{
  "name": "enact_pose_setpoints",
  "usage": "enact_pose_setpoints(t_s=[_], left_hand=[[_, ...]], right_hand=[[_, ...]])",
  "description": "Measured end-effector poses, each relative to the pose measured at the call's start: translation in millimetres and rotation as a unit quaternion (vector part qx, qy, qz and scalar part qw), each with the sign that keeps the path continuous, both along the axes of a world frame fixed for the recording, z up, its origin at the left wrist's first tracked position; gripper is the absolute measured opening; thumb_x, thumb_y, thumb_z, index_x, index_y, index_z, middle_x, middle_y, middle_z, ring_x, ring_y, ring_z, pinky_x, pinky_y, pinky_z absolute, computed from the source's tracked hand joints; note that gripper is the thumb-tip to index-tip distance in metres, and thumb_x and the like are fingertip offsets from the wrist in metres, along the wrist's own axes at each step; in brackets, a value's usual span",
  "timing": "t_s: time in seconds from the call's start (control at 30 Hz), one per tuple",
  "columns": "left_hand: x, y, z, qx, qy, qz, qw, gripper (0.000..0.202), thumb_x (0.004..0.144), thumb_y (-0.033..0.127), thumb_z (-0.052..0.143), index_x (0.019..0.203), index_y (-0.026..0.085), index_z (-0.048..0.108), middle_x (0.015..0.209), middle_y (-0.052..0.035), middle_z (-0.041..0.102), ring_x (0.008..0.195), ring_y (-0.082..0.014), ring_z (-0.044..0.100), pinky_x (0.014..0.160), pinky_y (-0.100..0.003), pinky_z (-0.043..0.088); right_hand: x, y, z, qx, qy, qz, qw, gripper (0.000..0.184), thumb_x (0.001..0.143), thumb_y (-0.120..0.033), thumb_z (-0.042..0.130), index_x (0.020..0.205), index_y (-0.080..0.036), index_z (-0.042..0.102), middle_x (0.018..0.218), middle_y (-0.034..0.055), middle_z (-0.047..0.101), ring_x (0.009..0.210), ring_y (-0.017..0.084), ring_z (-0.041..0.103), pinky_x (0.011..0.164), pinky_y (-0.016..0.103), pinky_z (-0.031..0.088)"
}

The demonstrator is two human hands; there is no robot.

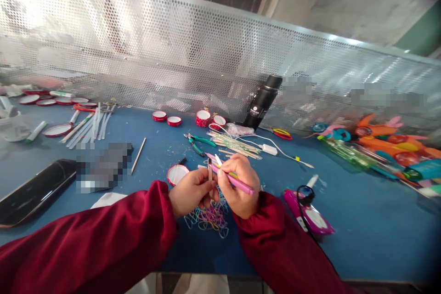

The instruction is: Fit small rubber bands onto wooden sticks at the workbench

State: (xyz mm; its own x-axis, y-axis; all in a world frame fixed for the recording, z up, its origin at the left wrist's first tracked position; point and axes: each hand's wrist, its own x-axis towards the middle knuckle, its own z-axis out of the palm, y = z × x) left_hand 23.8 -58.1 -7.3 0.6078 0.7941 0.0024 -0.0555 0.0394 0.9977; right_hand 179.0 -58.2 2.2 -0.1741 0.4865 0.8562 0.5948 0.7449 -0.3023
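My left hand [191,189] pinches a short, flat wooden stick [210,175] upright; its top end looks dark. In my right hand [243,179] is a pink pen [237,183], slanted with its front end at the stick's upper part. A white pointed piece and a bit of yellow show beside those fingers; what they belong to is partly hidden. Below both hands lies a tangled heap of coloured rubber bands [210,220]. Just left of the hands sits a round white lid with a red rim [178,174].
Beyond the hands lie teal-handled pliers [198,143], wooden sticks [237,142] and a white cable [285,154]. A black bottle [262,103] leans by the perforated metal screen [172,50]. Right are a magenta packet [312,216] and balloons [403,142]; left, a black case [37,190] and translucent sticks [87,128].
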Motion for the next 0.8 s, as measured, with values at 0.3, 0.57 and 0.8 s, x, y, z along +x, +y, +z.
enact_pose_setpoints(t_s=[0.3, 0.57, 0.8], left_hand=[[0.7, 1.3, -1.1, -0.002, 0.003, 0.004, 1.0, 0.022, 0.085, 0.038, 0.051, 0.083, 0.016, 0.047, 0.067, 0.002, 0.058, 0.043, -0.0032, 0.047, 0.039, -0.014, 0.034], [0.8, 0.4, 0.0, 0.0, 0.003, 0.004, 1.0, 0.021, 0.085, 0.037, 0.05, 0.084, 0.016, 0.047, 0.066, 0.0024, 0.058, 0.042, -0.0033, 0.046, 0.039, -0.015, 0.034], [0.9, 2.3, -0.7, 0.002, 0.004, 0.001, 1.0, 0.02, 0.086, 0.036, 0.049, 0.082, 0.017, 0.046, 0.067, 0.0023, 0.058, 0.042, -0.0032, 0.046, 0.039, -0.015, 0.034]], right_hand=[[0.4, -0.3, 0.5, 0.003, -0.001, -0.005, 1.0, 0.01, 0.077, -0.013, 0.058, 0.077, -0.022, 0.054, 0.072, 0.0003, 0.061, 0.072, 0.017, 0.057, 0.078, 0.039, 0.048], [1.1, 0.4, -0.2, 0.001, 0.002, -0.006, 1.0, 0.011, 0.076, -0.012, 0.058, 0.077, -0.022, 0.053, 0.072, 0.0006, 0.061, 0.073, 0.018, 0.058, 0.079, 0.039, 0.047], [0.6, 0.2, -0.3, 0.001, -0.002, -0.004, 1.0, 0.011, 0.075, -0.012, 0.058, 0.077, -0.023, 0.054, 0.072, -0.0002, 0.062, 0.07, 0.017, 0.058, 0.082, 0.041, 0.047]])
